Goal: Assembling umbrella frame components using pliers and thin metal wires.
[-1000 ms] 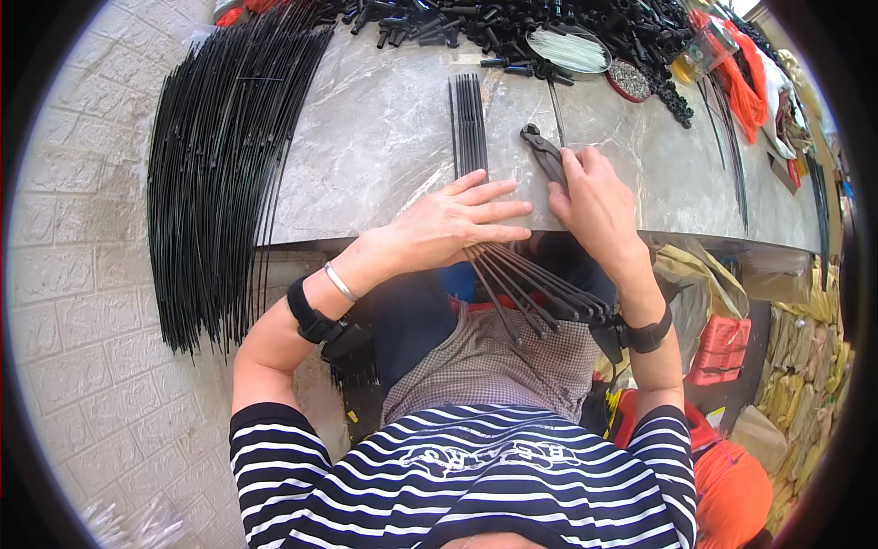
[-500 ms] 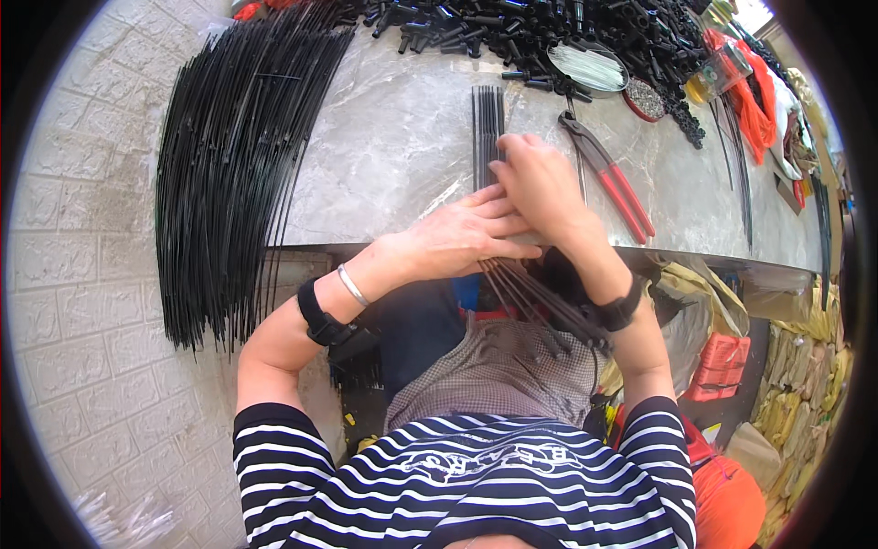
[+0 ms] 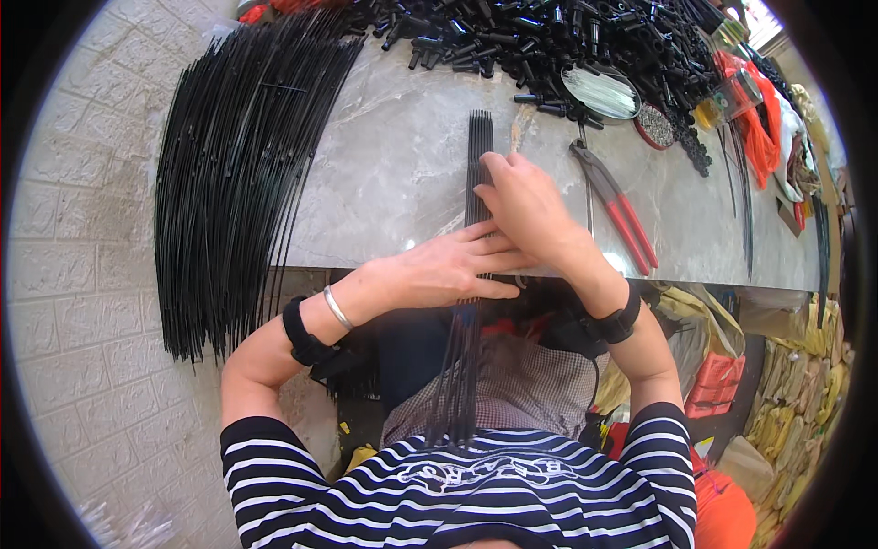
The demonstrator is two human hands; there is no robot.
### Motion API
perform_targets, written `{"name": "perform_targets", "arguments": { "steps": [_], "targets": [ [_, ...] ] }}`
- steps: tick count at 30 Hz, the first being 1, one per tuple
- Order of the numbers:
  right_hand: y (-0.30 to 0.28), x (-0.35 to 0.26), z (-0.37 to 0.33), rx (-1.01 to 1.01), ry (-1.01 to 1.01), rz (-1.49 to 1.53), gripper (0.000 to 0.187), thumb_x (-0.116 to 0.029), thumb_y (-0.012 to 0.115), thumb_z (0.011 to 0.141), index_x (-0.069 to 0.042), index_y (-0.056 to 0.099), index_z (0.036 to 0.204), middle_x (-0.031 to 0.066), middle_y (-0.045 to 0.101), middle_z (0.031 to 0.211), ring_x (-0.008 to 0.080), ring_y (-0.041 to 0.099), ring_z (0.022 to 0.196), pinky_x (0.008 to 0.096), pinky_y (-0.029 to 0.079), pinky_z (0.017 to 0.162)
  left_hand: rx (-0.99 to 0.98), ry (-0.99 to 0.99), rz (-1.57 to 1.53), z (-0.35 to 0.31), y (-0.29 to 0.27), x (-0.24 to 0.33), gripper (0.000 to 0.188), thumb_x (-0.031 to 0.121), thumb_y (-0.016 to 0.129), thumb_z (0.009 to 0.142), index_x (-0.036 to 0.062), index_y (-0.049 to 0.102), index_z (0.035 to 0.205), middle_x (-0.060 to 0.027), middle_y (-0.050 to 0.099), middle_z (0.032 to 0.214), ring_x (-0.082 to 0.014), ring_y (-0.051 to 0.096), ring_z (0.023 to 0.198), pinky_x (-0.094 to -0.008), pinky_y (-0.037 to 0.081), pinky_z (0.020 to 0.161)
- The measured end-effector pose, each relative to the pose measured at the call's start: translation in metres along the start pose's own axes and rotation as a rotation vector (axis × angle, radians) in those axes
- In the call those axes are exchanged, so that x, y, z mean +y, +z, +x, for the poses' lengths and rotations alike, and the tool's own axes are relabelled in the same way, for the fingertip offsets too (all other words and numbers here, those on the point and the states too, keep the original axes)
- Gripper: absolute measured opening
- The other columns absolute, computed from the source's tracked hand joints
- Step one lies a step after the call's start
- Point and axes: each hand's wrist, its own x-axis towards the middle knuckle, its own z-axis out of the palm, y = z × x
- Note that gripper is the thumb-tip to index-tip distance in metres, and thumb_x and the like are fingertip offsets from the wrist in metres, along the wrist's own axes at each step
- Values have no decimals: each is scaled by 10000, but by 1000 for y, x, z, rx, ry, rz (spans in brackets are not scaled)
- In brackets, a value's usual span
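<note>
A narrow bundle of thin black rods (image 3: pixel 479 137) lies lengthwise on the grey table, its near ends running past the table edge over my lap, where they blur. Across the bundle rests my left hand (image 3: pixel 448 267), palm down, fingers stretched and spread. My right hand (image 3: pixel 535 210) is just beyond it, fingers curled in against the right side of the rods. The two hands overlap slightly at the fingertips. What lies under both palms is hidden. To the right are red-handled pincers (image 3: pixel 622 215), touched by neither hand.
A big heap of long black rods (image 3: pixel 242 183) overhangs the table's left end. Along the back lie piled short black tubes (image 3: pixel 512 37), a dish of pale thin sticks (image 3: pixel 599 91) and a round container of small metal bits (image 3: pixel 655 126). Orange plastic bags (image 3: pixel 759 119) sit far right.
The near ends of the rods have swung from the right to hang straight toward me. Their far ends sit closer together. Both hands remain on the bundle.
</note>
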Motion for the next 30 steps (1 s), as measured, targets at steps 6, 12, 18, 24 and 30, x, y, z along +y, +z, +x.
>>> {"name": "perform_targets", "arguments": {
  "steps": [6, 12, 18, 24, 30],
  "targets": [
    [-49, 31, 17, -53, -144, 216, 206, -144, 605, 817, 2, 651, 954, 209, 654, 853, 348, 641, 813, 409, 507, 733, -48, -23, -1, -9, -3, 1, 556, 14, 611, 693, 166, 544, 1223, -91, 358, 1468, -277, 316, 1368, -500, 259, 1128],
    [-90, 145, 70, 376, -63, -249, 155, -127, 612, 806, -30, 685, 902, 154, 648, 870, 320, 632, 819, 392, 495, 733, -66, -29, 35, -3, 2, 1, 588, -12, 608, 697, 185, 535, 1245, -54, 332, 1488, -244, 315, 1371, -493, 257, 1133],
    [-87, 157, 79, 252, 46, -396, 149, -128, 596, 795, -55, 699, 873, 150, 643, 891, 339, 623, 877, 420, 496, 780, -67, -56, 19, -4, 1, 1, 579, -28, 602, 696, 191, 547, 1229, -40, 341, 1483, -233, 315, 1372, -490, 252, 1139],
    [-87, 169, 79, 315, 89, -208, 160, -162, 630, 768, -50, 714, 845, 152, 665, 866, 319, 644, 847, 395, 502, 773, -65, -59, 23, -4, 1, 1, 556, -28, 603, 693, 189, 569, 1204, -37, 353, 1476, -222, 325, 1367, -487, 246, 1143],
    [-99, 157, 74, 484, -45, 44, 144, -133, 621, 837, -30, 676, 922, 138, 679, 810, 243, 672, 745, 309, 510, 687, -60, -57, -2, -3, -2, 1, 536, -11, 610, 689, 180, 583, 1189, -48, 354, 1473, -230, 320, 1369, -484, 243, 1144]
  ]
}}
